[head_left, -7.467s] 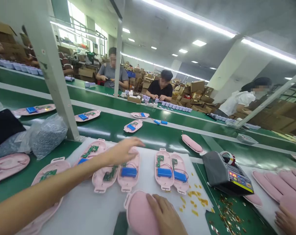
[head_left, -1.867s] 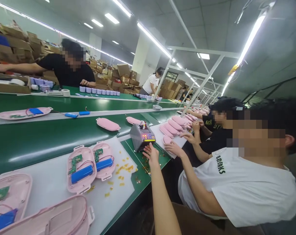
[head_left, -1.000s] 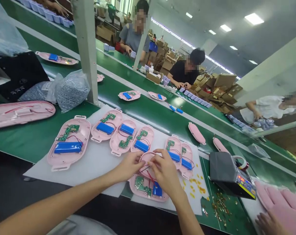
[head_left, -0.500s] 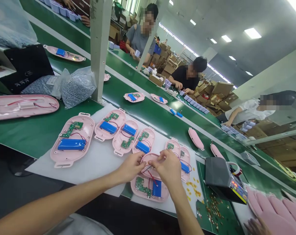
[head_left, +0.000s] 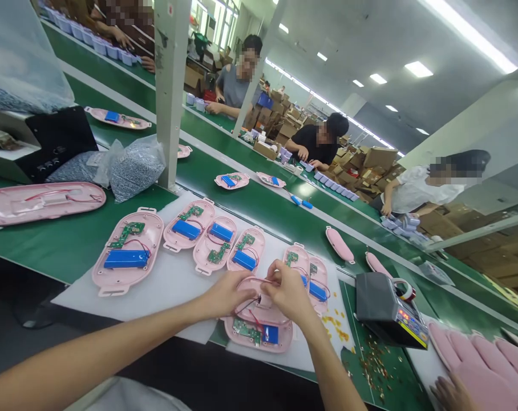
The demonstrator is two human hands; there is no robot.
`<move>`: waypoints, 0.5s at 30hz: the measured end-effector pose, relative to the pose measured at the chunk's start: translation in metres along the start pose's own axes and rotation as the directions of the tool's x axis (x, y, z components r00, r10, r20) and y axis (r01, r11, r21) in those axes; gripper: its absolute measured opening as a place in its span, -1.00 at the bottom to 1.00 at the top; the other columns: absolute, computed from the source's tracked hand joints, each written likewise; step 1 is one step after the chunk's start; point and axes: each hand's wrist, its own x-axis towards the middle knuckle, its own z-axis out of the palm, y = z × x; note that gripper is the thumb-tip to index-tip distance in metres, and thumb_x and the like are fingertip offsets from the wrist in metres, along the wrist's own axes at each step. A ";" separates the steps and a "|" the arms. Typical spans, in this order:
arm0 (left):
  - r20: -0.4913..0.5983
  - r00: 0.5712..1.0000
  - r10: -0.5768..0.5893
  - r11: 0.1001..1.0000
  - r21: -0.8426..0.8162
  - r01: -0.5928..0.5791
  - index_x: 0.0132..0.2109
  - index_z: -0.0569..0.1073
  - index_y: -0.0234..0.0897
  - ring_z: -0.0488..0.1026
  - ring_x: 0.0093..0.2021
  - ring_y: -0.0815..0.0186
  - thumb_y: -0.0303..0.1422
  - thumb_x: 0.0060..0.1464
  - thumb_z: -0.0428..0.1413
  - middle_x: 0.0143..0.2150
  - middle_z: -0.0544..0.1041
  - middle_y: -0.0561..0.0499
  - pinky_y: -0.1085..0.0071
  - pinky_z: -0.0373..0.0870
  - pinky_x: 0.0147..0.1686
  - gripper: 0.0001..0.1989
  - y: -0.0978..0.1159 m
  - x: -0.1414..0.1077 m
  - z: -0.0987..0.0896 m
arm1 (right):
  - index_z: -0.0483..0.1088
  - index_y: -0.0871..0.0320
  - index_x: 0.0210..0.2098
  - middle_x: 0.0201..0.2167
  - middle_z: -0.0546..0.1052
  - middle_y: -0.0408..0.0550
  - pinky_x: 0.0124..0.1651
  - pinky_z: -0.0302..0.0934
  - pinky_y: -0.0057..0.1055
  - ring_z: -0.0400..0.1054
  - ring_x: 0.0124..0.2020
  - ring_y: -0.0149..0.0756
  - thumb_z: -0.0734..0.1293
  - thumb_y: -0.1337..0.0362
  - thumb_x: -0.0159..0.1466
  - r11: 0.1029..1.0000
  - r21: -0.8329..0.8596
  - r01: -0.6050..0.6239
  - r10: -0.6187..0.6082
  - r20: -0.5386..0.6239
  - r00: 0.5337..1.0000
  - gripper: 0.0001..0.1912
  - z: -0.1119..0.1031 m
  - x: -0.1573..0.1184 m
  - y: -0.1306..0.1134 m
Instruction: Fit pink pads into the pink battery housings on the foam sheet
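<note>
My left hand (head_left: pixel 227 294) pinches the left edge of a pink plastic shell half (head_left: pixel 265 308), its hollow inside facing up. My right hand (head_left: pixel 288 292) grips the same piece at its upper right side, fingertips bent over the rim. Thin wires run inside it and down toward the open pink housing (head_left: pixel 280 345) just beneath. That lower housing carries a green circuit board (head_left: pixel 247 332) and a blue battery (head_left: pixel 270 334). Whether the two pink parts touch is hard to see. Close behind my hands lies another open housing with its own blue battery (head_left: pixel 244 260).
Several open pink housings, one at the left (head_left: pixel 107 274), lie on white foam sheet (head_left: pixel 156 297). A grey soldering station (head_left: pixel 376 308) stands right, beside metal scraps (head_left: pixel 376 368). Another person's hand (head_left: pixel 451 391) touches pink covers (head_left: pixel 485 371). A metal post (head_left: pixel 168 91) rises at the left.
The held shell half has turned flatter, showing more of its inside, and both hands have shifted slightly. The camera view has tilted a little. Across the line, a co-worker's hands have lowered to the table.
</note>
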 end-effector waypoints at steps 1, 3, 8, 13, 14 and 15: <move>0.053 0.998 0.040 0.998 0.039 -0.042 -0.24 0.46 -0.34 0.41 -0.31 0.24 -0.17 0.13 0.07 -0.37 0.48 0.00 0.42 0.32 -0.33 -0.72 0.003 -0.004 -0.002 | 0.24 0.11 -0.38 -0.53 0.46 -0.21 -0.40 0.14 -0.47 0.32 -0.50 -0.36 0.25 0.38 0.13 0.997 -0.045 0.058 -0.058 -0.004 0.998 -0.92 0.000 -0.011 0.000; 0.240 0.963 0.126 0.982 0.106 -0.155 -0.12 0.44 -0.32 0.48 -0.22 0.23 -0.24 0.25 -0.06 -0.24 0.54 -0.06 0.38 0.39 -0.20 -0.72 0.010 -0.011 -0.008 | 0.34 0.12 -0.28 -0.39 0.53 -0.11 -0.31 0.24 -0.41 0.41 -0.37 -0.29 0.25 0.37 0.20 0.966 -0.180 0.183 -0.186 0.004 0.983 -0.90 0.003 -0.036 0.002; 0.544 0.837 0.060 0.843 0.421 -0.334 0.30 0.18 -0.33 -0.02 0.43 -0.02 -0.40 0.04 0.10 0.43 0.06 -0.28 0.05 0.08 0.35 -0.34 0.048 -0.018 -0.046 | 0.21 0.18 0.29 0.24 0.33 0.23 0.14 0.30 -0.08 0.26 0.22 0.13 0.49 0.25 0.01 0.842 -0.466 0.273 -0.272 0.071 0.960 -0.13 0.019 -0.072 0.020; 0.468 0.877 0.108 0.747 0.544 -0.383 0.18 0.35 -0.18 0.21 0.33 0.01 -0.42 0.08 0.07 0.37 0.22 -0.14 0.04 0.17 0.30 -0.51 0.092 -0.018 -0.059 | 0.23 0.06 0.31 0.19 0.41 0.15 0.00 0.42 -0.29 0.41 0.11 -0.02 0.39 0.29 0.16 0.684 -0.523 0.509 -0.470 0.217 0.855 -0.28 0.053 -0.071 0.067; 0.478 0.874 0.085 0.741 0.556 -0.376 0.20 0.35 -0.19 0.21 0.32 -0.01 -0.39 0.09 0.08 0.36 0.23 -0.15 0.03 0.17 0.30 -0.50 0.094 -0.019 -0.055 | 0.26 0.09 0.29 0.12 0.47 0.15 -0.05 0.44 -0.31 0.46 0.03 -0.04 0.35 0.35 0.18 0.631 -0.579 0.515 -0.528 0.166 0.833 -0.34 0.061 -0.071 0.075; 0.490 0.871 0.040 0.735 0.576 -0.358 0.25 0.32 -0.21 0.19 0.34 -0.03 -0.35 0.11 0.08 0.37 0.22 -0.19 0.01 0.16 0.31 -0.47 0.093 -0.022 -0.050 | 0.29 0.12 0.27 0.07 0.51 0.16 -0.07 0.44 -0.30 0.49 -0.02 -0.04 0.31 0.39 0.20 0.584 -0.643 0.495 -0.582 0.094 0.808 -0.38 0.069 -0.072 0.081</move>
